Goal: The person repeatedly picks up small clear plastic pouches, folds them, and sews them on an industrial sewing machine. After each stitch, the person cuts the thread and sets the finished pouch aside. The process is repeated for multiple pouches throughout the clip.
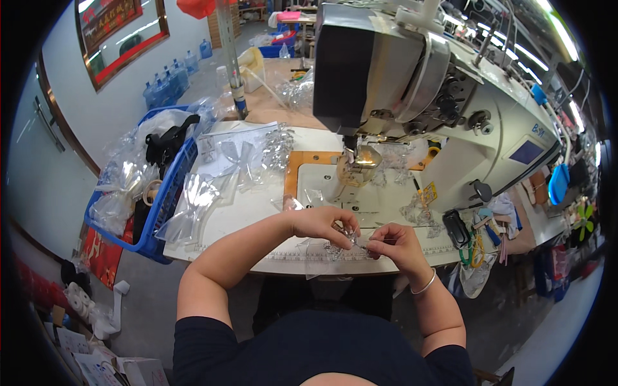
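A gathered piece of clear plastic film (pixel 317 258) lies at the front edge of the sewing table, just before the sewing machine (pixel 412 77). My left hand (pixel 325 224) reaches over it from the left, thumb and fingers closed on the crumpled part. On the right, my right hand (pixel 398 247) pinches the same plastic at its other side. Some of the grip is hidden by the fingers. The presser foot and needle area (pixel 353 164) stand beyond both hands, apart from them. Clear plastic bows (pixel 196 199) rest on the table to the left.
A blue basket (pixel 168 212) full of plastic and black items stands at the left table edge. A ruler strip (pixel 290 256) runs along the front. Scissors (pixel 477 248) and a black tray (pixel 456 229) sit at the right. A metal pole (pixel 230 51) rises behind.
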Available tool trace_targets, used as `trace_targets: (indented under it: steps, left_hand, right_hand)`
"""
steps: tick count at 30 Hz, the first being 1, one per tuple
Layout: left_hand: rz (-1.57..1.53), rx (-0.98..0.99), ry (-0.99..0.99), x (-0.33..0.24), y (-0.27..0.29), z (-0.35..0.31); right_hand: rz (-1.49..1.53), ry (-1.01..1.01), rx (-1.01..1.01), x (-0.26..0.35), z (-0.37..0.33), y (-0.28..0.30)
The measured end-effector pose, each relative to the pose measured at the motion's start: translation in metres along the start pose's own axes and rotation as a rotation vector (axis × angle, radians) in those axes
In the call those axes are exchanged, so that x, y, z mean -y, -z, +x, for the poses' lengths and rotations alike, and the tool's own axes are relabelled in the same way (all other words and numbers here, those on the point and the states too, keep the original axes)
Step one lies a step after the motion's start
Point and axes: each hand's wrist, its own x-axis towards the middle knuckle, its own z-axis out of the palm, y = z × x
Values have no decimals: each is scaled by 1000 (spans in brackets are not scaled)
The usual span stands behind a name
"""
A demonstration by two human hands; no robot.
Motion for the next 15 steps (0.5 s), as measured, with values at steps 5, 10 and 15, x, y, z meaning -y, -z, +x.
trace_targets:
  steps: [5, 10, 15]
  left_hand:
    - [-322, -150, -236, 5, -6, 5]
    - [-265, -203, -192, 14, -4, 3]
    - [-91, -257, -159, 5, 5, 1]
  right_hand:
    - [-115, 54, -5, -2, 21, 9]
    - [-152, 60, 4, 1, 28, 2]
    - [-196, 82, 5, 2, 33, 2]
